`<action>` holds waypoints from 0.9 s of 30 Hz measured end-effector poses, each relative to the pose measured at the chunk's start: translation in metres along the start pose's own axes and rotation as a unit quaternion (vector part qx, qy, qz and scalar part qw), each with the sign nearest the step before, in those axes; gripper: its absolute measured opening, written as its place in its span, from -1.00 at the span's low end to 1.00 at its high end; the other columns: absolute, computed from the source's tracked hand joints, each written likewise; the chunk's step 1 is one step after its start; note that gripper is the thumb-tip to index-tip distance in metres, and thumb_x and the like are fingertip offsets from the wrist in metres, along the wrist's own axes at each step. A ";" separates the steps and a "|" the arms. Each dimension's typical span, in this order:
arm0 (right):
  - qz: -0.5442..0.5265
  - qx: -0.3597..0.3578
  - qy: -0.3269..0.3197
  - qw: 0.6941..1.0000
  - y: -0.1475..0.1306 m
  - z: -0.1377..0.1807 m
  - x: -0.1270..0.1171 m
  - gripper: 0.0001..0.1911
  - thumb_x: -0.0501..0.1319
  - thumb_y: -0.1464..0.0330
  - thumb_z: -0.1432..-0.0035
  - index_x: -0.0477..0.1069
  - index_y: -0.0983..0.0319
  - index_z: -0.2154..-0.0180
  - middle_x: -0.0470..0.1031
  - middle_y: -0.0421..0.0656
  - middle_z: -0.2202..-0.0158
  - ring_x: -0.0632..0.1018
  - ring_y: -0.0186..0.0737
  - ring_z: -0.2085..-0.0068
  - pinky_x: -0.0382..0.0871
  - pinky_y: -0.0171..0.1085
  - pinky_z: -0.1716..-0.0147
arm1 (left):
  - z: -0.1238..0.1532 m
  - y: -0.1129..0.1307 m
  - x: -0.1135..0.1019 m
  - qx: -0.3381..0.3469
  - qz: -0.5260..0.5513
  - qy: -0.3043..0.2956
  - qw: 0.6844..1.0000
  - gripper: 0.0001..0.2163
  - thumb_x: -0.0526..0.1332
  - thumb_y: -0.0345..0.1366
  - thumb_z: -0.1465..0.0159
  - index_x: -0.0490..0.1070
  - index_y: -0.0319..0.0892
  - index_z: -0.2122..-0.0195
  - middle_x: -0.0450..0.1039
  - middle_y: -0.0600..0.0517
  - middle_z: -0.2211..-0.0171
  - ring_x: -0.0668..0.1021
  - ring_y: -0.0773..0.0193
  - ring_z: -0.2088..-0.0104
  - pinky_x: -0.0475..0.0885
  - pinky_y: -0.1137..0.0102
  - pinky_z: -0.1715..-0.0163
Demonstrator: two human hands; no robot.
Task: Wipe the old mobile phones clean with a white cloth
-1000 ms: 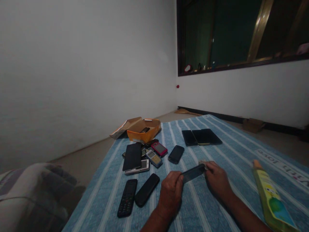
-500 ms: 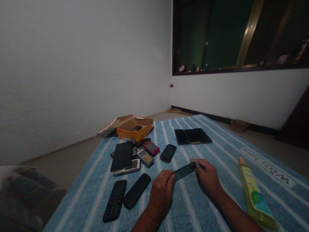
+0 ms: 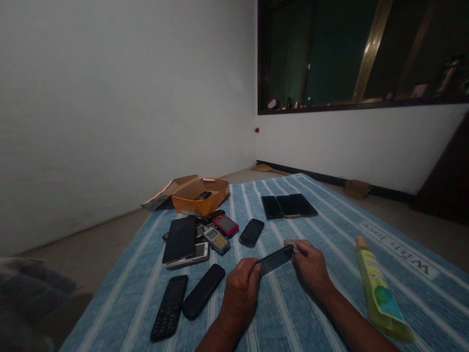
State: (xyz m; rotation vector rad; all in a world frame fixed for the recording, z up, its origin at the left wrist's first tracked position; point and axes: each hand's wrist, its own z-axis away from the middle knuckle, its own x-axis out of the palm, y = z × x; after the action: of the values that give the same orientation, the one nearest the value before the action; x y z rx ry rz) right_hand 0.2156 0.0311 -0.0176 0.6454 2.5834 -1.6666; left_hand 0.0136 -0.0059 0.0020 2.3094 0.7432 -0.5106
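Layout on the cloth-covered counter (image 3: 293,318) looks unchanged from the earlier frames; view has swung right, so everything sits further left in it, and both hands keep much the same pose. Open orange box (image 3: 188,206) at the counter's far left corner, flap (image 3: 161,192) folded out past the left edge, one small dark phone (image 3: 204,195) inside; rest of its interior partly hidden. Yellow-green bottle (image 3: 379,293) lies on its side toward the right edge, tip pointing to the far edge. Held phone (image 3: 274,260) is between the hands, over the near middle of the counter, tilted. Left hand (image 3: 240,286) pinches its left end between thumb and fingers; right hand (image 3: 311,266) pinches a pale cloth (image 3: 288,242) at its right end, can't tell if those fingers also grip the phone. Keypad phone (image 3: 168,310) and plain black phone (image 3: 203,292) lie side by side left of the left hand. Beyond them, pile in front of the box: black slab (image 3: 179,239) over white phone (image 3: 201,253), plus blue phone (image 3: 217,240) and pink phone (image 3: 226,225). Lone black phone (image 3: 252,232) lies beyond the held one; dark slabs (image 3: 296,204) in a row toward the far edge.
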 end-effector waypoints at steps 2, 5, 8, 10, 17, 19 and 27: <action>-0.015 -0.003 0.010 1.000 -0.002 0.000 0.000 -0.66 0.13 0.36 -0.02 0.62 0.20 0.22 0.61 -0.06 0.19 0.59 -0.08 0.10 0.41 -0.09 -0.01 | 0.000 0.000 0.000 -0.003 0.004 -0.002 1.000 -0.77 0.02 -0.34 -0.39 0.47 -0.19 0.27 0.54 -0.03 0.44 0.62 0.23 0.42 0.54 0.38 0.38; -0.019 0.006 -0.002 1.000 -0.003 0.000 0.000 -0.65 0.12 0.39 0.01 0.63 0.20 0.24 0.62 -0.07 0.22 0.59 -0.07 0.10 0.41 -0.08 -0.01 | 0.001 0.001 0.000 -0.008 0.004 -0.005 1.000 -0.76 0.01 -0.31 -0.40 0.46 -0.19 0.27 0.54 -0.03 0.44 0.62 0.22 0.41 0.54 0.38 0.39; -0.006 0.024 -0.025 0.999 -0.001 0.000 0.000 -0.66 0.12 0.41 0.03 0.63 0.19 0.27 0.62 -0.08 0.24 0.60 -0.05 0.10 0.42 -0.07 0.00 | 0.002 0.000 0.000 -0.026 0.005 -0.013 1.000 -0.75 0.00 -0.28 -0.41 0.46 -0.18 0.26 0.53 -0.03 0.44 0.61 0.23 0.43 0.53 0.39 0.42; -0.006 0.028 -0.029 0.999 0.000 0.000 0.000 -0.67 0.13 0.41 0.03 0.63 0.19 0.27 0.62 -0.08 0.24 0.60 -0.05 0.10 0.43 -0.07 0.02 | 0.002 0.000 -0.001 -0.045 0.015 -0.020 0.999 -0.74 0.00 -0.26 -0.41 0.46 -0.19 0.27 0.52 -0.03 0.45 0.59 0.24 0.47 0.52 0.39 0.44; -0.029 -0.045 0.033 0.998 -0.010 0.001 0.000 -0.71 0.16 0.36 -0.07 0.62 0.18 0.22 0.60 -0.07 0.19 0.58 -0.09 0.10 0.43 -0.08 -0.01 | -0.001 0.003 0.000 -0.176 0.132 -0.050 0.974 -0.73 0.02 -0.20 -0.36 0.46 -0.20 0.23 0.45 0.05 0.52 0.54 0.29 0.56 0.48 0.40 0.50; -0.016 -0.071 0.044 0.996 -0.013 0.001 -0.001 -0.70 0.14 0.39 -0.09 0.61 0.17 0.21 0.59 -0.07 0.19 0.58 -0.11 0.10 0.44 -0.10 0.00 | -0.002 0.004 0.003 -0.218 0.175 -0.059 0.958 -0.73 0.04 -0.18 -0.34 0.46 -0.21 0.21 0.44 0.06 0.53 0.53 0.29 0.55 0.46 0.41 0.54; 0.059 -0.194 0.069 0.977 -0.018 0.001 -0.005 -0.60 0.05 0.51 -0.11 0.57 0.17 0.12 0.55 -0.07 0.15 0.57 -0.14 0.06 0.48 -0.13 0.02 | -0.003 0.002 0.007 -0.227 0.211 -0.074 0.948 -0.72 0.05 -0.19 -0.34 0.48 -0.23 0.18 0.48 0.06 0.53 0.50 0.32 0.59 0.45 0.42 0.53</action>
State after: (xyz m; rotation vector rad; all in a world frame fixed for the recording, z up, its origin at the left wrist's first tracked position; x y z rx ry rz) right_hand 0.2141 0.0219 -0.0013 0.8913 2.7830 -1.0722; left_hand 0.0207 -0.0021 0.0010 1.8930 0.2420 -0.2757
